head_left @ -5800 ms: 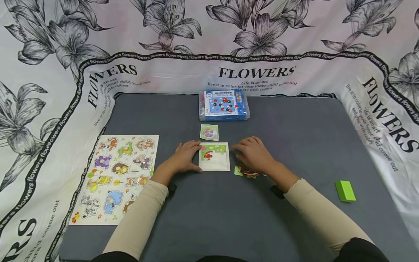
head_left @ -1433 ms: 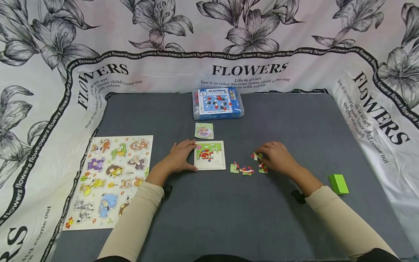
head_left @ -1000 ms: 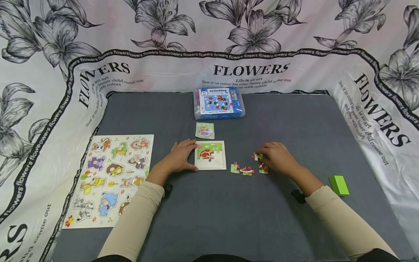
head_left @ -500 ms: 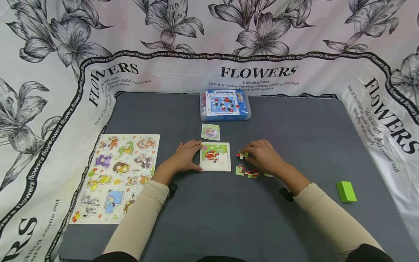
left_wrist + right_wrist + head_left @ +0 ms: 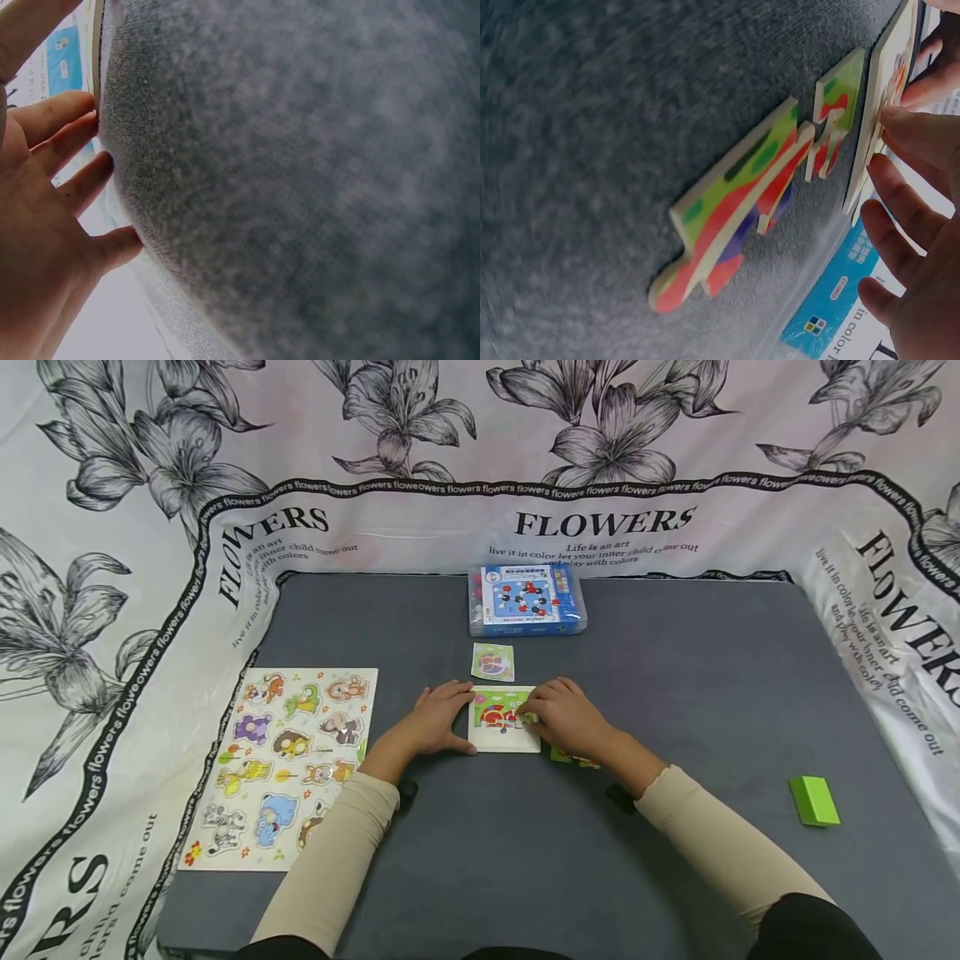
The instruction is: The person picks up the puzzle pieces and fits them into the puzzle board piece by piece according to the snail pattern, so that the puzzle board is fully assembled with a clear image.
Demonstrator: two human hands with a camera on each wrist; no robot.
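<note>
A small square jigsaw tray (image 5: 504, 744) lies mid-table, its upper part filled with green and red pieces. My left hand (image 5: 433, 721) rests at the tray's left edge, fingers and thumb spread along it; the left wrist view shows its fingertips at the rim. Over the tray's right side, my right hand (image 5: 568, 717) pinches a greenish puzzle piece (image 5: 530, 717) between thumb and fingers, mostly hidden by them. Loose puzzle pieces (image 5: 735, 202) in green, red and purple lie on the cloth beside the tray, partly covered by the right hand in the head view.
A small picture card (image 5: 492, 662) lies just beyond the tray, and behind it a blue plastic box (image 5: 528, 602). To the left is a large animal puzzle board (image 5: 281, 777), partly under the left sleeve. A green block (image 5: 813, 801) stands far right.
My right hand went right to the loose pieces, then came back left over the tray with one piece. More red pieces sit in the tray than at first. The left hand stayed at the edge.
</note>
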